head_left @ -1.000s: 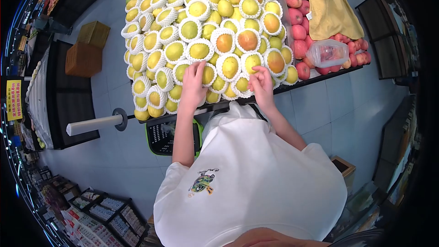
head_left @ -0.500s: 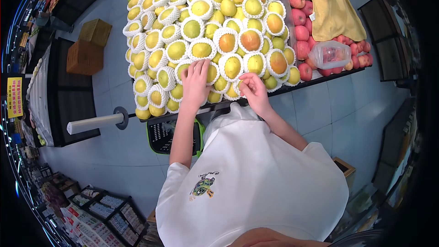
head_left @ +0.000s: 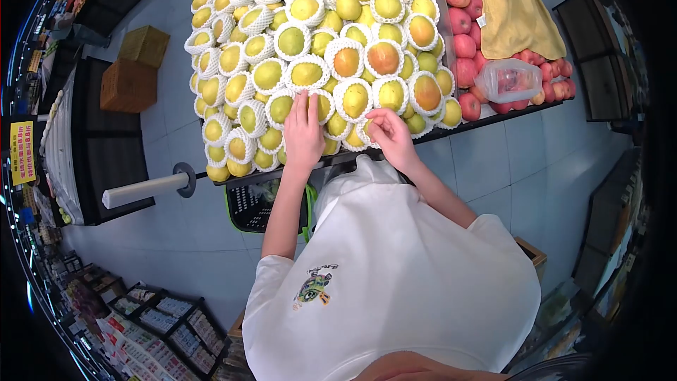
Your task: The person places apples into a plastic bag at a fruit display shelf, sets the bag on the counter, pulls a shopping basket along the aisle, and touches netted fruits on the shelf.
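Rows of yellow-green pears, many in white foam nets, fill the stand in front of me. My left hand [head_left: 304, 140] lies over the front rows with its fingers stretched out, the tips at the lower edge of a netted pear [head_left: 307, 73]. Another netted pear [head_left: 326, 107] is just right of those fingers. My right hand [head_left: 392, 140] is at the stand's front edge, fingers curled against a partly covered netted pear [head_left: 366, 129]. What its fingertips pinch is hidden. Above it sits a netted pear [head_left: 354, 101].
Red apples [head_left: 463, 70] fill the right side, with a yellow cloth [head_left: 518, 14] and a clear plastic container [head_left: 509, 80] on them. A black basket with a green rim [head_left: 248, 217] is below the stand. A pale bar [head_left: 144, 190] juts left.
My left hand's fingers have straightened and lie closer together. My right hand stays almost in place at the front edge. The whole view has shifted slightly.
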Demonstrator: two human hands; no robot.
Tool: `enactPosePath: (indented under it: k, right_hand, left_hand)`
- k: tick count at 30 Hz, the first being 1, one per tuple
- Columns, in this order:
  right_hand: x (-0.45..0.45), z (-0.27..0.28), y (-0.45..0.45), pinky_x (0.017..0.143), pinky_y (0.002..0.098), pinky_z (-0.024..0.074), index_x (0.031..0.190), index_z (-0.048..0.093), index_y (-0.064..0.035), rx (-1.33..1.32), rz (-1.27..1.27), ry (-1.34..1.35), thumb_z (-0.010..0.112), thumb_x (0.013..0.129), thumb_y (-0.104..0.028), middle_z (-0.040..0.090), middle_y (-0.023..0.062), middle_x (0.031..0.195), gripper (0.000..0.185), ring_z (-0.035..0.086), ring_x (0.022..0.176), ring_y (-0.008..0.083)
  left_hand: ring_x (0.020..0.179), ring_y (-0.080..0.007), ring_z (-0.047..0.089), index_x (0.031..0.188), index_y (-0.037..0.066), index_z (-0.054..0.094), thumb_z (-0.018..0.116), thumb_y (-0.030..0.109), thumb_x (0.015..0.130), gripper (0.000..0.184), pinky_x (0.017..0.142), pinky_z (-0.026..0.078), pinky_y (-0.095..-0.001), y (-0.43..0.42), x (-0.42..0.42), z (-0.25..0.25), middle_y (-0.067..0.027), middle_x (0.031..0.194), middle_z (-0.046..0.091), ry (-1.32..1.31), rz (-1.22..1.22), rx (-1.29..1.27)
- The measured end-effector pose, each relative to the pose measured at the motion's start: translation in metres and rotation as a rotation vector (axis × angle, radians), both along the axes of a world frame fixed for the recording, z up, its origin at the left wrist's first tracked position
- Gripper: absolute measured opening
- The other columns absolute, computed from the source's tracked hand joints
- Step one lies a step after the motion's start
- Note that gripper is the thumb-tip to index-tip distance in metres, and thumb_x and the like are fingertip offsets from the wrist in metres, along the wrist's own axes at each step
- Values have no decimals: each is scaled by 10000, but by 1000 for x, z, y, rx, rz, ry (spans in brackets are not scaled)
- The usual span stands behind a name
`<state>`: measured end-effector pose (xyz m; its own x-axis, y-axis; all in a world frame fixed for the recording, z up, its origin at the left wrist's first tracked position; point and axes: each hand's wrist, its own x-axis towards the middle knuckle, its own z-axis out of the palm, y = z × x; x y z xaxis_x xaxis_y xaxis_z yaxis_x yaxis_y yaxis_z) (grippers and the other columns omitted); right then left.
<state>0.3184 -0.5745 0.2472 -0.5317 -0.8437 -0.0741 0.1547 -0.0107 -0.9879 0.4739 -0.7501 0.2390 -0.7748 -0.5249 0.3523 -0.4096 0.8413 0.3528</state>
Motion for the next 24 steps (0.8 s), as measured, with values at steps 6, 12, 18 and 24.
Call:
enactPosePath:
  k: [6,12,18,24]
  right_hand:
    - [-68,14,-21,920,409,493,1260,611,-58,4,-253,887,776,811,-79,596,145,1150,479,587,1073,305]
    - [-110,28,-59,1077,517,390,1444,548,-199,230,-225,1090,803,801,-295,409,203,1394,699,433,1264,410]
    - [-111,3,-65,1079,530,391,1453,558,-284,232,-268,1078,799,790,-297,416,212,1364,706,424,1249,435]
    - [-114,3,-63,1084,531,377,1433,575,-260,190,-278,1026,791,787,-281,425,192,1345,682,428,1241,414]
  left_hand:
    - [1443,-384,408,1508,55,432,739,6,786,786,1146,372,-502,2,0,22,-203,1576,398,-155,15,101]
    - [1388,-386,453,1430,59,524,714,48,872,590,1145,364,-513,13,-32,81,-187,1490,498,-171,20,32]
    - [1152,-361,603,1254,11,655,641,84,962,301,987,495,-450,-15,-118,56,-182,1256,669,130,44,22]
    - [1046,-354,630,1142,30,727,644,160,981,224,933,500,-442,-38,-161,48,-152,1107,718,38,126,116]
